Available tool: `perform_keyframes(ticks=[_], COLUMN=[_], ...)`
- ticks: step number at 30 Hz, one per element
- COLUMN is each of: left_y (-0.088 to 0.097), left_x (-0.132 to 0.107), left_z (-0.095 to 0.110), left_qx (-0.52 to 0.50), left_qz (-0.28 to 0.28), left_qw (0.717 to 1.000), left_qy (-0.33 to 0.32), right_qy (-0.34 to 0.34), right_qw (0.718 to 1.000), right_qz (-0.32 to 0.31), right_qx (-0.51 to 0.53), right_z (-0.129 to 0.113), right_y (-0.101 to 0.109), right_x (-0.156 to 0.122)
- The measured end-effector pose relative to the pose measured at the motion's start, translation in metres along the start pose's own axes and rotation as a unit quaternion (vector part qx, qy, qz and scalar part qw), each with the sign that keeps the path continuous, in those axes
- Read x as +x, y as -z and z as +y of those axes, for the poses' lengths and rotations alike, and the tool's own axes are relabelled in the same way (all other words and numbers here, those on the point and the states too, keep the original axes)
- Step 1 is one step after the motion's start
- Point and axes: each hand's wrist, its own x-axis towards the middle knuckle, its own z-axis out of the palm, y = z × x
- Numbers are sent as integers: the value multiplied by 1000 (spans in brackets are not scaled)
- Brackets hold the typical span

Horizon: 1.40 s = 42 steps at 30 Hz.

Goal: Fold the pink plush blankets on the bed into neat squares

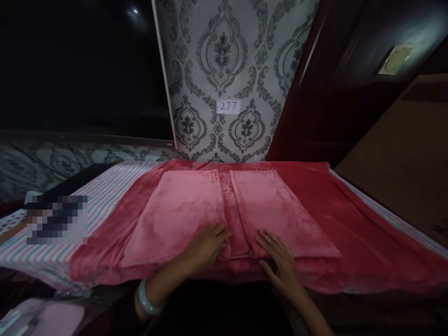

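Grey damask wallpaper [222, 60] backs the room, with a dark screen [80, 70] to the left. Below it, a table-like surface carries a striped cloth [105, 191] and, over that, a red plush blanket [325, 205] reaching its near edge. On the blanket, midway between the surface's left and right edges, lie two pink panels, the left panel [182, 205] and the right panel [280, 205], apart by a narrow red strip.

Left hand [210, 245] rests on the left panel's near inner corner, fingers close together; whether they pinch the fabric I cannot tell. Right hand [278, 254] lies palm down at the other near inner corner, fingers slightly spread, thumb held away. Placed so, they probably keep both inner edges flat and the strip even.

Both panels look soft, paler than the blanket, faintly mottled, straight-edged and flaring toward the viewer. In this dim light, they could be one folded piece or two.
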Motion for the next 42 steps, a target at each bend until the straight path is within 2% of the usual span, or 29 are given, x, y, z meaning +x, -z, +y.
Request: perform_keyframes(ticks=[4,6,8,10,12,15,19,22,25,28,30,32,33,35,37,39,42], left_y=[23,34,42,49,54,57,48,33,17,6,4,6,9,17,26,32,30], left_x=[27,46,68,91,114,144,173,188,199,205,206,205,205,204,202,199,188], left_z=[-28,-50,-76,-100,-119,-139,-155,-163,-170,-173,-174,-176,-177,-178,-176,-170,-149], left_qx=[-13,-1,16,31,43,57,64,63,66,70,67,57,50,38,29,26,27], left_qz=[2,-1,-14,-18,-12,-6,-31,-50,-46,-31,-25,-24,-23,-17,-6,5,3], left_qw=[1000,999,997,991,984,978,976,973,970,967,967,967,968,967,968,969,977], left_qy=[19,33,70,126,172,198,206,216,228,243,246,246,247,250,251,245,210], right_qy=[-18,-28,-7,42,76,84,59,40,19,9,18,16,5,-34,-110,-176,-271], right_qw=[999,998,997,996,990,977,963,962,961,958,960,975,985,995,990,980,958], right_qz=[7,24,20,-19,-83,-182,-255,-266,-269,-272,-254,-181,-121,-6,67,95,67], right_qx=[41,58,70,80,83,77,58,55,64,87,114,129,126,99,50,-7,-61], right_z=[-10,-23,-41,-61,-79,-96,-101,-99,-100,-104,-101,-85,-71,-30,21,73,133], right_y=[14,21,25,23,15,-1,-23,-36,-43,-38,-23,0,13,37,56,69,79], right_x=[4,11,23,38,54,72,81,76,70,68,70,73,73,71,64,54,45])
